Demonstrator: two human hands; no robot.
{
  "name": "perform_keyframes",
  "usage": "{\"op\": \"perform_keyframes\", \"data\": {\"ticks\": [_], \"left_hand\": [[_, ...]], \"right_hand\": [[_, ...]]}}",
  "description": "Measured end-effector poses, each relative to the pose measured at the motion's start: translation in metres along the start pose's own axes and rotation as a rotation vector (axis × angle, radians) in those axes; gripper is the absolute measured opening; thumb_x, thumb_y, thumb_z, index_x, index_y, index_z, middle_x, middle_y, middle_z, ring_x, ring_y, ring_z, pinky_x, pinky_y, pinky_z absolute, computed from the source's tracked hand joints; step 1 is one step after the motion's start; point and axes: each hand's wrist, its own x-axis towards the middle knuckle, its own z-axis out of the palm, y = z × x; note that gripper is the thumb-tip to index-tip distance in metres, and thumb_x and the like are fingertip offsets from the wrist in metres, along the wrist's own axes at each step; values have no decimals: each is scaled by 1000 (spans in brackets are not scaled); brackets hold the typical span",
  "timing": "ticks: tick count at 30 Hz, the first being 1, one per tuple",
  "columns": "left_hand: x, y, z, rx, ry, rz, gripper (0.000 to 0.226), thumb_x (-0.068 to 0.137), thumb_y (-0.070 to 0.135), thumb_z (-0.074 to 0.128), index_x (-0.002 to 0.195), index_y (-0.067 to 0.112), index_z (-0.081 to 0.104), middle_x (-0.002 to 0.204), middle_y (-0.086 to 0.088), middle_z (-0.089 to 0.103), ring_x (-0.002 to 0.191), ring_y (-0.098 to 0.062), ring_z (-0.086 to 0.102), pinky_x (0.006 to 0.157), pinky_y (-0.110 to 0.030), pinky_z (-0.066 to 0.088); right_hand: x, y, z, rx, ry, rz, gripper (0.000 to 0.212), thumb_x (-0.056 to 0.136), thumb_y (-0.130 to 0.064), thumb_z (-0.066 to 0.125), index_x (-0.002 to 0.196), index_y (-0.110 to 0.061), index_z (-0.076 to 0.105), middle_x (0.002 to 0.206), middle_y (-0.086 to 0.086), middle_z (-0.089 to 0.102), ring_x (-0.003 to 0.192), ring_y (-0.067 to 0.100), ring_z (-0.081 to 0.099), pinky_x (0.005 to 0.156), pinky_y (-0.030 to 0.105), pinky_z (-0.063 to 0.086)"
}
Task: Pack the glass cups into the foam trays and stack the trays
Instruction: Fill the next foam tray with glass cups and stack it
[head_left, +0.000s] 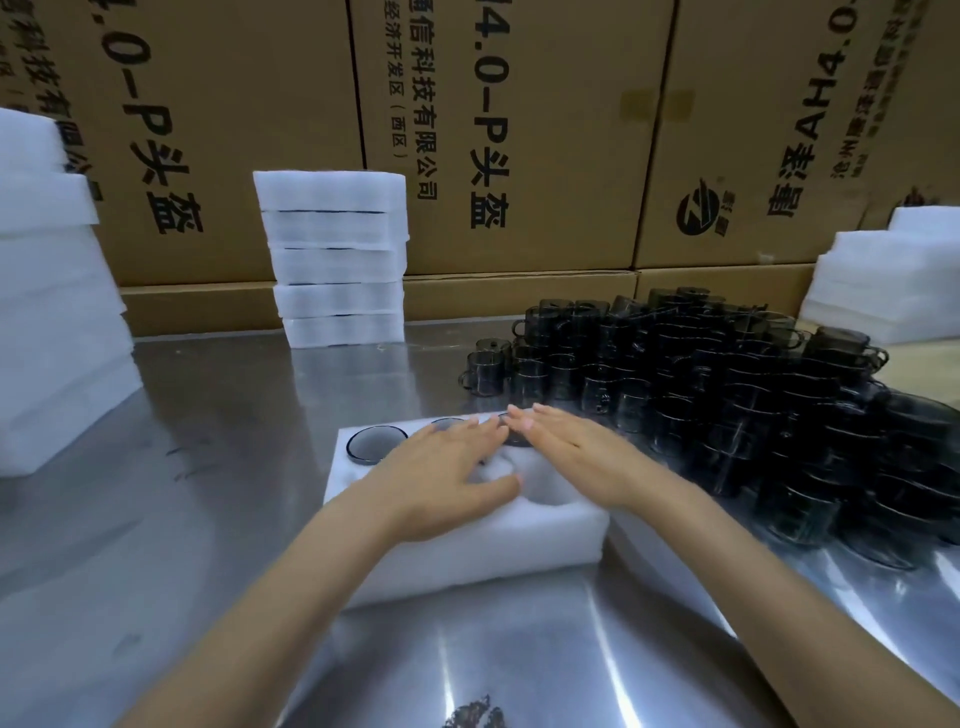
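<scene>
A white foam tray is sat on the steel table, pretty much front and centre. Dark glass cups are already dropped into its far row of pockets: one is plainly seen at the left end, the next ones mostly hidden under fingers. A near pocket is seen with nothing in it. The left hand is laid flat over the tray, fingers straight, nothing gripped. Same for the right hand, stretched out flat with nothing held. A big heap of loose glass cups is piled just right of the tray. Five filled trays are stacked at the back, against cardboard boxes.
</scene>
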Motion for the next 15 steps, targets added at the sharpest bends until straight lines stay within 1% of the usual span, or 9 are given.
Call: {"op": "perform_keyframes", "data": {"ticks": [2, 3, 6, 8, 9, 10, 12, 13, 15], "left_hand": [[-1, 0, -3, -10, -13, -14, 79, 77, 59, 27, 150, 29, 22, 157, 16, 16, 143, 0, 11, 115, -26, 7], [-1, 0, -4, -2, -11, -16, 78, 77, 59, 28, 150, 30, 23, 156, 16, 16, 143, -1, 12, 115, -27, 7], [-1, 1, -1, 3, 11, -12, 65, 93, 54, 36, 150, 30, 20, 157, 15, 15, 144, -1, 10, 116, -30, 7], [-3, 1, 4, -9, 33, -23, 61, 96, 51, 37, 151, 29, 19, 157, 17, 13, 144, 0, 8, 118, -33, 7], [-3, 0, 6, -18, 54, -31, 60, 96, 51, 36, 150, 29, 20, 157, 17, 14, 144, 0, 8, 118, -33, 8], [-4, 0, 7, -38, 84, -38, 59, 96, 51, 37, 149, 29, 24, 156, 16, 17, 144, -1, 10, 118, -33, 9], [-6, 1, 8, -104, 178, -37, 54, 96, 48, 40, 146, 28, 33, 152, 15, 29, 142, -4, 19, 116, -32, 16], [-8, 1, 7, -132, 236, -30, 51, 96, 46, 41, 143, 28, 39, 148, 14, 38, 139, -5, 27, 114, -30, 21], [-11, 1, 5, -166, 329, -17, 44, 95, 44, 43, 136, 29, 48, 134, 16, 50, 128, -5, 39, 106, -26, 30]], "right_hand": [[1, -1, 0, 5, -18, 7, 48, 101, -47, 17, 146, -36, 30, 152, -25, 21, 141, -4, 12, 118, 32, 11], [2, -1, 0, 10, -21, 9, 48, 101, -46, 17, 147, -35, 29, 152, -24, 21, 141, -4, 12, 118, 31, 11], [1, -1, 2, 50, -11, 11, 48, 101, -47, 19, 146, -33, 31, 153, -22, 22, 141, -4, 12, 118, 32, 10], [-1, -1, 4, 77, 45, 7, 47, 101, -47, 23, 144, -34, 37, 151, -21, 29, 141, -2, 16, 117, 34, 14], [-3, -1, 5, 61, 119, 6, 45, 101, -47, 26, 141, -33, 41, 149, -19, 35, 140, 1, 21, 115, 33, 17], [-5, -1, 4, 4, 238, 4, 43, 100, -44, 30, 138, -31, 46, 144, -15, 43, 138, 4, 27, 112, 33, 20], [-7, -1, 0, -198, 523, 5, 37, 98, -36, 41, 130, -24, 56, 132, -7, 57, 130, 12, 40, 111, 36, 18], [-9, 0, -3, -297, 636, 24, 34, 96, -32, 45, 125, -22, 59, 128, -6, 59, 127, 15, 42, 112, 39, 16], [-11, 4, -11, -417, 794, 107, 32, 92, -27, 49, 121, -19, 61, 129, -2, 58, 126, 20, 41, 112, 44, 13]]}}
